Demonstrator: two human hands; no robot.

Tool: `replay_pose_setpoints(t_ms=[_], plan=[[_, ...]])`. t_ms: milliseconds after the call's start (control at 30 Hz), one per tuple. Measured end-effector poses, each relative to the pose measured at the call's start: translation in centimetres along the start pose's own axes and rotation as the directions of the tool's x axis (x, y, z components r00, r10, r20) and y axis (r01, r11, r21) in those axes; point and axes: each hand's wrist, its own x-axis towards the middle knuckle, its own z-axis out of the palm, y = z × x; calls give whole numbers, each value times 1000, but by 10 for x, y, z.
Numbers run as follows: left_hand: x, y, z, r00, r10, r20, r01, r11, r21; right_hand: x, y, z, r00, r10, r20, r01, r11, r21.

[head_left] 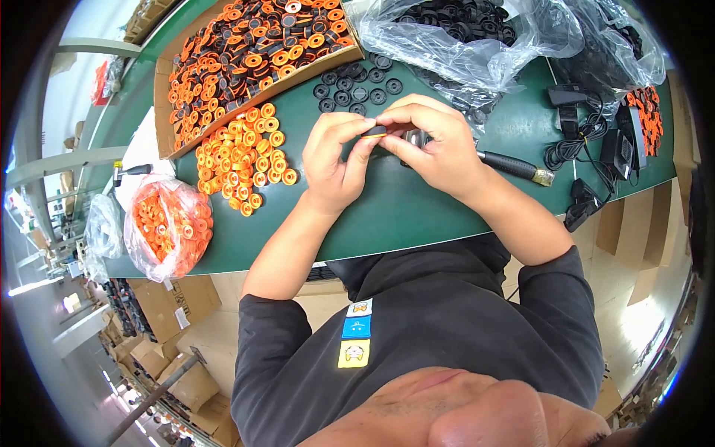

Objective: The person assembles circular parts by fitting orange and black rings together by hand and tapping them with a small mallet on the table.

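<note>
Both my hands meet above the green table, pinching one small round black-and-orange part (374,132) between thumbs and fingertips. My left hand (335,155) grips it from the left, and my right hand (436,141) from the right. Behind the hands, several loose black round caps (360,94) lie on the table. A pile of loose orange rings (240,158) sits left of my left hand. Beyond it, a cardboard tray (167,115) is heaped with joined black-and-orange parts. A tool with a black handle (510,165) lies beside my right wrist, its far end partly hidden by the hand.
A clear bag of orange rings (170,227) stands at the left table edge, near a small hammer (130,172). Clear bags of black parts (465,33) fill the back right. Black adapters with coiled cables (581,138) lie at the right, beside more orange parts (646,119).
</note>
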Motion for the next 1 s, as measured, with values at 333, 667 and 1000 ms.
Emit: replay_pose_setpoints(t_ms=[333,667,1000], plan=[[-3,-6,2,999,23,-32,-22,999,37,-4,12,5,918,364,159,-396,812,429],[2,4,-6,983,173,-59,-161,972,171,4,17,-1,861,307,405,-507,462,728],[3,7,-10,993,111,-27,-111,993,29,3,20,1,877,260,404,-480,476,737]])
